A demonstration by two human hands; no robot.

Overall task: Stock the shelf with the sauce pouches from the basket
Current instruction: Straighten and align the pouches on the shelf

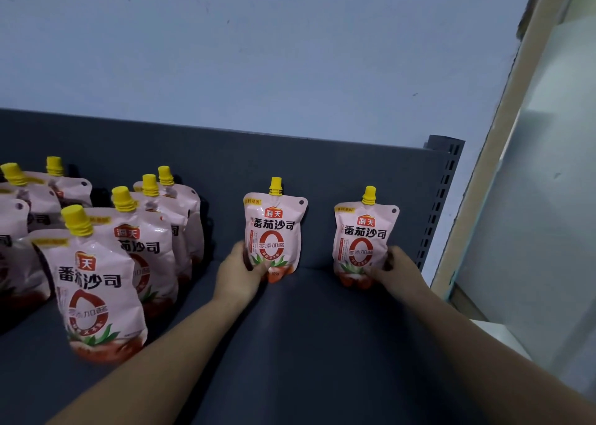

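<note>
Nearest the lens: left forearm [154,360] and right forearm [483,353], bare, running in from 7 and 5 o'clock toward mid-frame.

Shelf deck [316,344]: dark grey, fills the lower frame. Back panel [322,166] of the same grey stands behind it; slotted upright [442,205] at 3 o'clock. Basket not in view.

Stocked pouches [96,279]: pink, yellow-capped, standing in rows at 9 o'clock, front one nearest.

Left pouch [274,231]: upright at centre, spout at 12 o'clock, close against the back panel, base at or just on the deck; contact cannot be confirmed. Right pouch [366,241]: same attitude, at 3 o'clock of the first, well apart from it.

Left hand [238,279]: thumb across the left pouch's lower front, fingers curled round its lower-left edge. Right hand [396,270]: fingers curled round the right pouch's lower-right corner; thumb pressed on the front.

Judgement: both pouches are in placement. Each stands at 12 o'clock of its fingers, long axis vertical, so release likely means loosening the grip and withdrawing toward 6 o'clock without tipping it. Soft base; may topple forward.
</note>
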